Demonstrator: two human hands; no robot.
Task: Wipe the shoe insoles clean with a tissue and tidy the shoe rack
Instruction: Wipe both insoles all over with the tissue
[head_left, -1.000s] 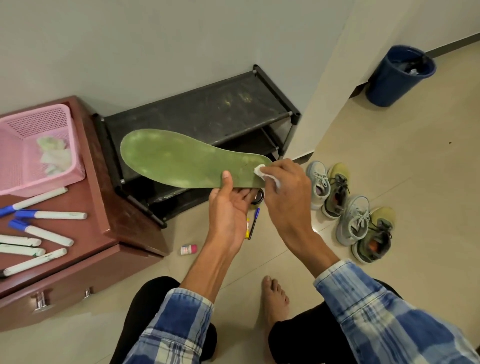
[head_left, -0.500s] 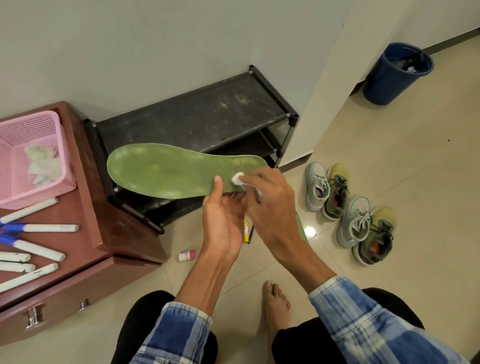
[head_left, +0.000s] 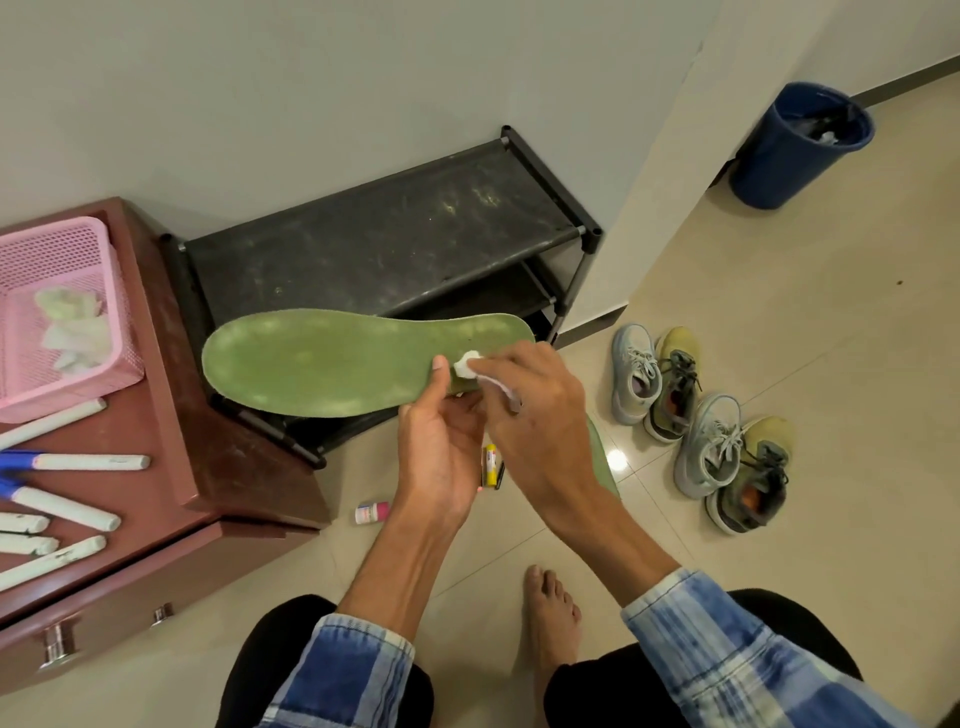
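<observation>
A long green insole (head_left: 332, 364) with pale dusty patches is held flat in front of the black shoe rack (head_left: 384, 249). My left hand (head_left: 441, 457) grips its heel end from below, thumb on top. My right hand (head_left: 535, 415) pinches a small white tissue (head_left: 467, 364) and presses it on the insole right beside that thumb. A second green insole (head_left: 602, 457) lies on the floor, mostly hidden behind my right wrist. The rack's dusty top shelf holds nothing.
Two pairs of sneakers (head_left: 701, 426) stand on the tiled floor at right. A blue bin (head_left: 795, 145) sits by the far wall. At left, a brown cabinet (head_left: 171, 467) carries a pink basket (head_left: 62, 322) with used tissues and several markers (head_left: 78, 462). Small bottles (head_left: 371, 513) lie under my hands.
The tissue in my right hand has slid left along the insole, from its heel edge toward my left thumb. The insole has sunk slightly lower.
</observation>
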